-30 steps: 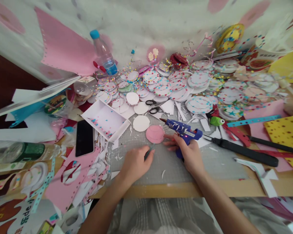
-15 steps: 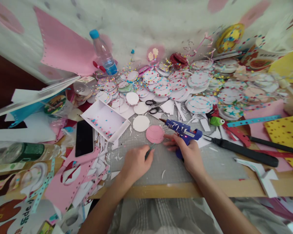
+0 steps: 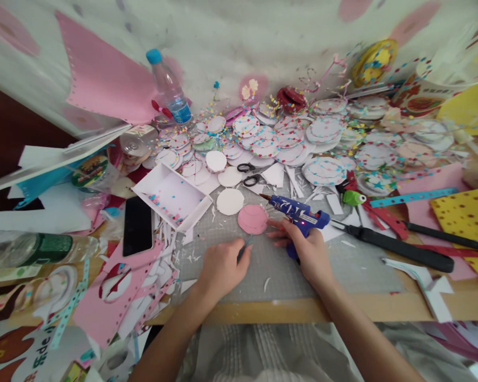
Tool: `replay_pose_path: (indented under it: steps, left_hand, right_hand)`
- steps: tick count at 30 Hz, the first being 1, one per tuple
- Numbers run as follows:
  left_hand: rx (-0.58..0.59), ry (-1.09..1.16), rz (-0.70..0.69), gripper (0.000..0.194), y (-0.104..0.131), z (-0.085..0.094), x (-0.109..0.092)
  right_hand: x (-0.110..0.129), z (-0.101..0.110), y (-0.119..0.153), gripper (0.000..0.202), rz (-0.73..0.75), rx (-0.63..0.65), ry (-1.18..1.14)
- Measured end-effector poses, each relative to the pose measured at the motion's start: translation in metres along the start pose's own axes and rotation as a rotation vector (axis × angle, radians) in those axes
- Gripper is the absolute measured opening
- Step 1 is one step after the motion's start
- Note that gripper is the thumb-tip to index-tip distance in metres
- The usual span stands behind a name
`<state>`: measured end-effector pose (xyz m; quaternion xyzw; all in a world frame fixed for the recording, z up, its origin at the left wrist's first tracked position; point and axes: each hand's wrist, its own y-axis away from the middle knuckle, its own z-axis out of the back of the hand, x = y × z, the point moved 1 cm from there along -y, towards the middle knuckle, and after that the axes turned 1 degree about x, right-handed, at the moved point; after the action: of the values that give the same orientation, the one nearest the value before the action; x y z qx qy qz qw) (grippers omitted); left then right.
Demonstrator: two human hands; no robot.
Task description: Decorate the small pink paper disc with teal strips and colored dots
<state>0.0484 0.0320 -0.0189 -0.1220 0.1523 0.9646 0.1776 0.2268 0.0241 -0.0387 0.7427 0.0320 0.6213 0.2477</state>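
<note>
My left hand (image 3: 223, 265) is closed around a slim dark tool (image 3: 245, 248) that looks like tweezers. Its thin tip reaches the lower edge of a pink disc (image 3: 252, 219) lying flat on the grey cutting mat (image 3: 239, 284). On the right, my right hand (image 3: 308, 249) is wrapped over the handle of a blue glue gun (image 3: 300, 212). The gun's nozzle points up and left, above the disc, and a small red light glows on its body. The right fingertips come close to the disc's right edge; whether they touch it, I cannot tell. A white disc (image 3: 230, 201) lies beside the pink one.
Black-handled scissors (image 3: 252, 180) lie behind the discs. A white box (image 3: 173, 196) with confetti and a phone (image 3: 137, 227) are left. Many confetti-trimmed discs (image 3: 263, 140) pile up along the back. A black-handled tool (image 3: 398, 248) lies right, and a bottle (image 3: 171, 90) stands behind.
Almost nothing differs. The dark tool in my left hand has shifted very slightly; my right hand, the glue gun and the discs stay in place.
</note>
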Motion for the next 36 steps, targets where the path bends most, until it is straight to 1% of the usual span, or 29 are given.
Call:
replay_pose_path:
  steps: [20, 36]
  left_hand:
    - [-0.005, 0.000, 0.011, 0.032, -0.0006, 0.0033, -0.0005]
    - [-0.002, -0.052, 0.012, 0.032, 0.0009, 0.0016, 0.0014]
  right_hand:
    - [0.0012, -0.0012, 0.0000, 0.031, -0.001, -0.007, -0.015]
    - [0.0040, -0.0025, 0.0011, 0.030, 0.001, -0.011, 0.015]
